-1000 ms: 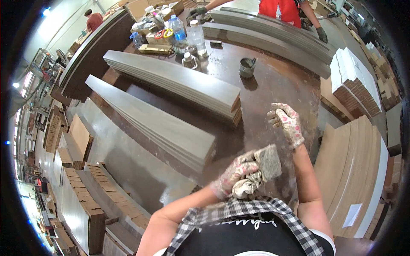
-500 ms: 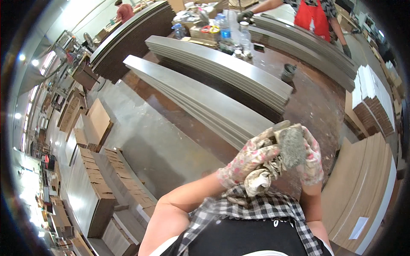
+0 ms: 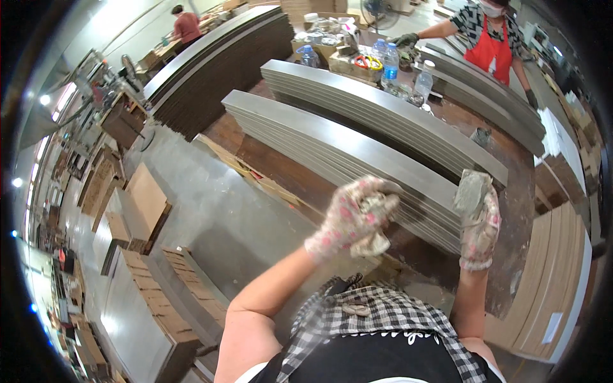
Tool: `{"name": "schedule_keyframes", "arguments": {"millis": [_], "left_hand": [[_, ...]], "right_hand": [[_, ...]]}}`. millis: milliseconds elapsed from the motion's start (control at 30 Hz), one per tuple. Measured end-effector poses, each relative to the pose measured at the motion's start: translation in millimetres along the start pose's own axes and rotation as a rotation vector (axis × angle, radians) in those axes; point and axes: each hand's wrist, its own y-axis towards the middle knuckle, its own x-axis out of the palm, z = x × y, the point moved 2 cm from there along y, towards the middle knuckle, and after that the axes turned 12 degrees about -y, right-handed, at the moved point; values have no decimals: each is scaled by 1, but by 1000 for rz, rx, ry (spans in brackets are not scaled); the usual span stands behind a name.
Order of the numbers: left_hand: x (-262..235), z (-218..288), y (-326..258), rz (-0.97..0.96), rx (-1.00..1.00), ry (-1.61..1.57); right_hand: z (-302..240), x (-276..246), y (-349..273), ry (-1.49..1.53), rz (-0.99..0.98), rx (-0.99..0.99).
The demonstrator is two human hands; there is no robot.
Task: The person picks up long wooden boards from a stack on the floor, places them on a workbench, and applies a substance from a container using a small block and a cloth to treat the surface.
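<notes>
My left hand (image 3: 345,220), in a white glove with pink spots, is closed around a crumpled off-white rag (image 3: 371,245). It hovers above the near edge of a stack of long grey panels (image 3: 345,142). Farther right, my right hand (image 3: 483,236), gloved the same way, grips a grey scouring pad (image 3: 470,193) held up at the right end of that stack. A second stack of long grey panels (image 3: 377,99) lies just behind, roughly parallel. Whether the pad touches any panel cannot be made out.
Bottles (image 3: 390,69) and boxes stand at the table's far side, with a dark cup (image 3: 480,136) to the right. A co-worker in a red apron (image 3: 490,52) is beyond another panel stack. Brown boards (image 3: 543,274) are piled at my right; cartons (image 3: 148,199) sit left.
My hands have moved apart: the left shifted left with the rag, the right rose slightly rightward with the pad. The whole view has shifted, and the co-worker shows more fully.
</notes>
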Motion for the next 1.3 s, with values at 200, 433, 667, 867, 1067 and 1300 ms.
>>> {"name": "schedule_keyframes", "arguments": {"millis": [200,433,667,867,1067,1300], "left_hand": [[-48,21,88,-238,212,601],[-1,-10,192,-701,-46,799],[41,-72,238,-1166,-290,771],[73,-95,244,-1485,-547,797],[73,-102,237,-1509,-698,707],[78,-126,239,-1715,-485,662]], "right_hand": [[6,-35,34,11,110,-117],[25,-36,-9,-81,-544,347],[51,-69,-53,-263,-515,491],[83,-90,-97,21,-139,444],[104,-80,-101,13,17,157],[147,-89,-129,374,320,-74]]}}
